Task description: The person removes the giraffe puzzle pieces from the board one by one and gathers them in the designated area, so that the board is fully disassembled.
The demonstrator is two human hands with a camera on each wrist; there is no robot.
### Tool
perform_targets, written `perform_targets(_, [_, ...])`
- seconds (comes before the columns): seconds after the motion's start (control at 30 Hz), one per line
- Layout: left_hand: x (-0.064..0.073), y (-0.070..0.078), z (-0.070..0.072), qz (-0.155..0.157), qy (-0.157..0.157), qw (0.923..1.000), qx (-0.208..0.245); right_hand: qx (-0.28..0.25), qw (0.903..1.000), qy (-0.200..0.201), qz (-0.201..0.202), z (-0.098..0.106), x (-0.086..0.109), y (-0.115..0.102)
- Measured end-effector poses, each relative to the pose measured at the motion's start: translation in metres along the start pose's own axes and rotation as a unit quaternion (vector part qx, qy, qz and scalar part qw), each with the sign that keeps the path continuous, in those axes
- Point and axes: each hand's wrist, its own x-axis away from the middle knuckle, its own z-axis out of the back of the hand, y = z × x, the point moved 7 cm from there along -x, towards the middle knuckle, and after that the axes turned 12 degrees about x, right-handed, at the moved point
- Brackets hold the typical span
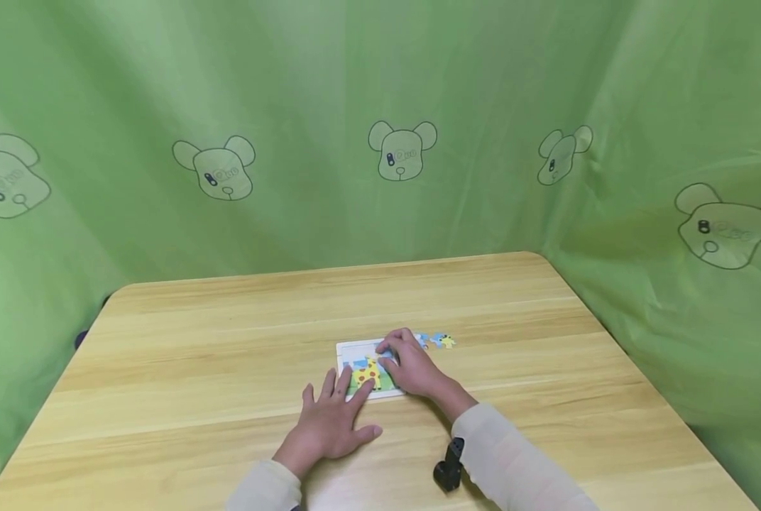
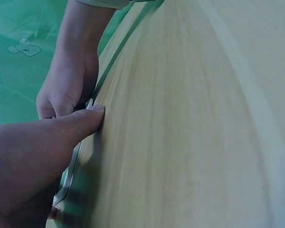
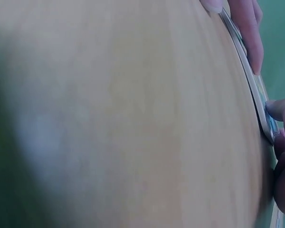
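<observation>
A white-framed jigsaw puzzle [image 1: 355, 351] lies on the table, showing a yellow giraffe with red spots, green below and blue pieces above. My left hand [image 1: 331, 424] has its fingers spread, the fingertips resting on the lower left of the puzzle and its frame. Its thumb [image 2: 83, 124] sticks out over the wood in the left wrist view. Over the right part of the puzzle, my right hand [image 1: 412, 365] curls its thumb and index finger about a blue puzzle piece, mostly hidden by the fingers. The right thumb [image 3: 277, 109] meets the puzzle surface in the right wrist view.
Several loose blue and yellow puzzle pieces [image 1: 443, 340] lie just right of the frame, partly behind the right hand. The wood-grain table [image 1: 227, 341] is bordered by a green curtain [image 1: 304, 85] with bear drawings. A black device [image 1: 449, 468] hangs at the right wrist.
</observation>
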Motion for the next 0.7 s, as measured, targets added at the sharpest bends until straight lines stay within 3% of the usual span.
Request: perform_targets(0.7, [-0.0015,-0.0025,-0.0021,-0.001,-0.003,1.0,-0.002,-0.014,0.9988,0.035,-0.032,0.0021,-0.0014,0.0029])
